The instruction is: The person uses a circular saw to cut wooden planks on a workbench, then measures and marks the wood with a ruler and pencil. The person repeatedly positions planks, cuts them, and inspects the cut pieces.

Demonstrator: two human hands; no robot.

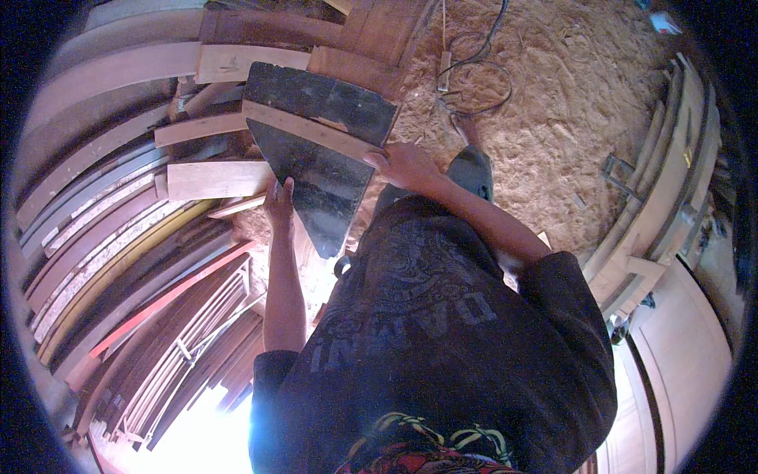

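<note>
In front of me is a black board (pixel 324 186), flat and angular, narrowing to a point toward my body. A bare wooden strip (pixel 316 129) crosses its upper part from left to right; whether it is fixed on cannot be told. My left hand (pixel 279 204) is closed on the board's left edge, thumb up along it and fingers partly hidden. At the strip's right end my right hand (pixel 410 169) is closed, thumb on the wood beside the board's edge. Its other fingers are largely out of sight.
Long boards (pixel 103 189) of several colours are stacked along the left, with a red strip (pixel 174 300) among them. Sawdust-like material covers the floor (pixel 545 103). A looped cable (pixel 493 99) lies ahead. Wooden frames (pixel 663 166) and pale panels (pixel 683 332) stand at the right.
</note>
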